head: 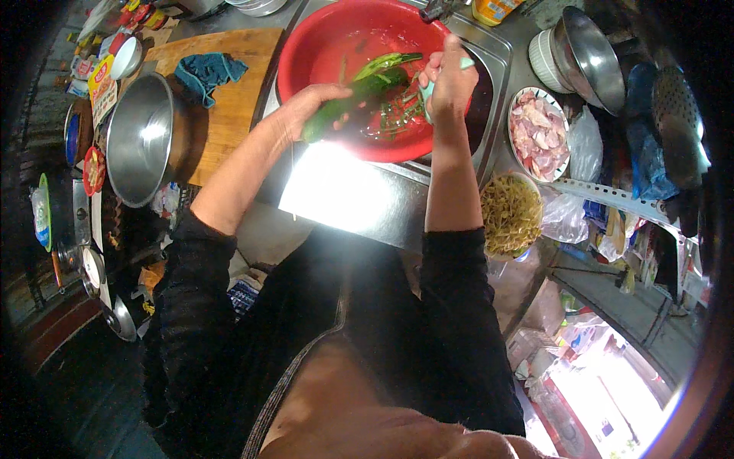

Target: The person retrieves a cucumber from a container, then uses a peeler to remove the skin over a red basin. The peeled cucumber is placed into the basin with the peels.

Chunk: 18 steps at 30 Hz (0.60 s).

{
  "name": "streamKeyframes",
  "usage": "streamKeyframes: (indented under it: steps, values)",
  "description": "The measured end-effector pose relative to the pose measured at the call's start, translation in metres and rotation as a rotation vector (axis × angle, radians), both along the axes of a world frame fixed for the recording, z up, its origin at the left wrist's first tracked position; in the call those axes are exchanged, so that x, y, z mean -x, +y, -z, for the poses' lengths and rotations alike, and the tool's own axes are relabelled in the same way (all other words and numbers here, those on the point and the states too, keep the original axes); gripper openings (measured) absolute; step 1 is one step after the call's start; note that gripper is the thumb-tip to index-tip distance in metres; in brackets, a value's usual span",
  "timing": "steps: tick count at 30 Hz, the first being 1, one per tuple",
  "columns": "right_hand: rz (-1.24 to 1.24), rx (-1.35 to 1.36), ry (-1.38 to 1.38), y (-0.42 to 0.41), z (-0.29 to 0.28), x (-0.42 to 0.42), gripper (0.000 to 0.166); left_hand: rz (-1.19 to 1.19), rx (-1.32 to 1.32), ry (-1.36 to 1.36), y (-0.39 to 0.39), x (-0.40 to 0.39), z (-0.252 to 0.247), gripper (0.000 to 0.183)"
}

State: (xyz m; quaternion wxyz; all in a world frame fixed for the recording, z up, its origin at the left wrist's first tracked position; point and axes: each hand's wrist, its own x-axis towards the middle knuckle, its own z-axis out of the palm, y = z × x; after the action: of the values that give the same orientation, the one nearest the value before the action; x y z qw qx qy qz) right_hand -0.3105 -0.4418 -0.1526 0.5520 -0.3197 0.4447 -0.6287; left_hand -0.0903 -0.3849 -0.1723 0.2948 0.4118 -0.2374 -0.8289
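My left hand (307, 109) is closed around a dark green cucumber-like vegetable (387, 81), tilted over a red plastic basin (309, 43). In my right hand (450, 83) is a tool with a pale mint-green handle (427, 94), probably a peeler; its blade is blurred or hidden. The hand is at the basin's right side, close to the vegetable's far end. Behind the vegetable lies a lighter green piece (384, 63), its kind unclear. Thin green peel strips (398, 117) lie in the bottom of the basin, which looks wet.
The basin sits over a steel sink (499, 51), under a dark faucet (434, 10). Left are a wooden board (229, 126), a teal cloth (209, 74) and a steel bowl (140, 140). Right are a plate of raw meat (539, 135), a bowl of yellowish shreds (510, 212) and stacked bowls (590, 57).
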Motion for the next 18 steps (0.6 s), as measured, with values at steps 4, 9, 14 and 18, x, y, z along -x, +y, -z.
streamKeyframes:
  steps: [4, 9, 14, 18]
  values:
    - [-0.061, 0.088, -0.47, -0.003, -0.017, -0.025, 0.043, -0.019, 0.162, -0.105, 0.014, 0.014, -0.017, 0.039]
    - [-0.139, -0.071, -0.649, 0.0, -0.015, -0.051, 0.041, 0.001, 0.219, -0.074, 0.014, 0.008, -0.024, 0.042]
    - [-0.264, 0.123, -0.79, -0.031, 0.021, -0.024, 0.038, -0.043, 0.213, -0.061, 0.026, -0.01, -0.023, 0.047]
    - [-0.077, 0.053, -0.575, -0.048, 0.033, 0.0, 0.038, -0.055, 0.198, -0.033, 0.036, -0.025, -0.027, 0.052]
